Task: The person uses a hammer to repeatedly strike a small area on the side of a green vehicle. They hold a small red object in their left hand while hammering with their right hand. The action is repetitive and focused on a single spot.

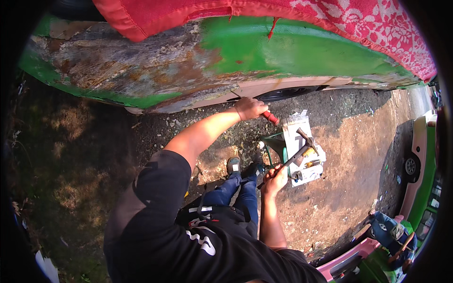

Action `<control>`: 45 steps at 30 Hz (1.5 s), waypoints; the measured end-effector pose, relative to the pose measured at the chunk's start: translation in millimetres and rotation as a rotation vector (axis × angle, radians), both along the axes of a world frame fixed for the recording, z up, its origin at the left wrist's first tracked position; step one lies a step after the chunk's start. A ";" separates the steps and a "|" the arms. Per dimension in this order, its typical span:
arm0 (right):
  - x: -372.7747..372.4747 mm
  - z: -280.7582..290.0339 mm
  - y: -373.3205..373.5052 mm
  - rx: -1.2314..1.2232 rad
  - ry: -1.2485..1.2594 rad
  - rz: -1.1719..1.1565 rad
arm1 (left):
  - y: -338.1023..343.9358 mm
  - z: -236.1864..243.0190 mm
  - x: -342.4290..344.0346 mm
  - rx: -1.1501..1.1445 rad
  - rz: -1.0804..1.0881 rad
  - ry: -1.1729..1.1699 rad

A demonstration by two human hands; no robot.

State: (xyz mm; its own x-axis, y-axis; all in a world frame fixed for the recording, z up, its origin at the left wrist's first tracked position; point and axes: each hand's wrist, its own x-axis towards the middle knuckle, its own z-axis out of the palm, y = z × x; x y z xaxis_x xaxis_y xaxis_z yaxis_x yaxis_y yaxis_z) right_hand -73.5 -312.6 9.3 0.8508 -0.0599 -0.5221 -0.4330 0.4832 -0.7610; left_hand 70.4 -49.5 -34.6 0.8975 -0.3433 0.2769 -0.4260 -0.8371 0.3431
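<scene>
My left hand (251, 109) is wrapped round a screwdriver with a red handle (271, 118). Its thin metal shaft points up and left to the lower edge of a green vehicle panel (264, 52); whether the tip touches, I cannot tell. Around the panel's left half, the paint is gone and rusty, patchy metal (141, 61) shows. In my right hand (275, 181) is a hammer (307, 138), gripped by its dark handle, with the head held up and away from the screwdriver.
Below the hammer, a white sheet (297, 125) carries a white tube or can (307, 174) and other small items, beside a green stand (278, 145). A red patterned cloth (358, 23) drapes over the vehicle. Paint flakes litter the ground. Another green-and-pink vehicle (420, 174) and a person (389, 233) are at right.
</scene>
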 end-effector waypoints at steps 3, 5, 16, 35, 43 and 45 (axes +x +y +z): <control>3.8 -22.5 4.5 -0.190 0.068 0.202 | -2.6 -5.6 -0.3 0.040 0.005 0.064; 10.1 -1.8 -0.4 -0.065 0.053 0.120 | -1.1 -5.1 2.7 0.001 0.028 0.031; 33.3 -3.0 0.7 -0.080 0.112 0.091 | -1.3 7.6 14.3 0.043 0.106 0.144; 71.4 -15.9 -39.9 -0.081 0.112 0.147 | -13.7 23.6 16.4 -0.012 0.193 0.195; 54.6 -15.3 -38.9 -0.074 0.107 0.228 | -13.5 7.2 16.8 0.091 0.135 0.166; 54.0 -17.2 -39.7 -0.100 0.124 0.254 | -11.0 1.7 18.1 0.120 0.150 0.155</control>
State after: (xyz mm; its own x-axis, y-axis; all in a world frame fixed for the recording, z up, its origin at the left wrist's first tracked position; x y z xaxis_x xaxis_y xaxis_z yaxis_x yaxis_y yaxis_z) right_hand -19.4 -352.3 -8.0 0.7753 0.0903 -0.6251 -0.6228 0.2733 -0.7331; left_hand 88.6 -60.5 -32.9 0.9695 -0.2249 0.0976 -0.2438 -0.9259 0.2886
